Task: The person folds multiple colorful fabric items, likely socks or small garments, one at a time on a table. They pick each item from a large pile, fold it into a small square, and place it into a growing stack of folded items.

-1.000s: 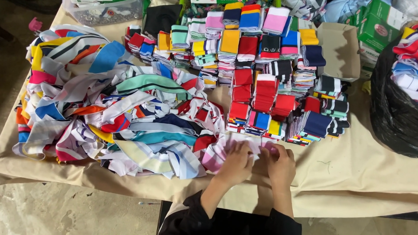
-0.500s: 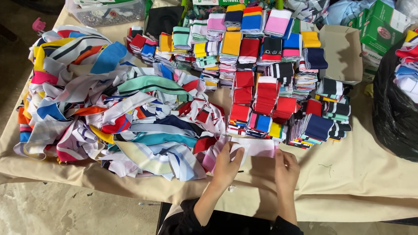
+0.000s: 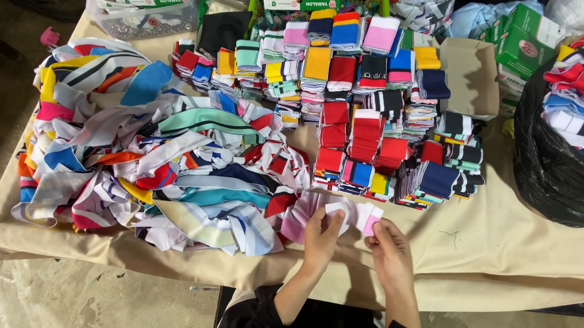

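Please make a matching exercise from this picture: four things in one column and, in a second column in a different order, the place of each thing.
Things:
1. pink and white strip
2. loose pile of strips
3. black bag
4. open cardboard box

Places:
A. at the right edge of the table
B. between the left hand and the right hand, at the near edge
C. on the left half of the table
D. at the far side, right of the folded stacks

Pairs: 1-B, 2-C, 3-A, 4-D
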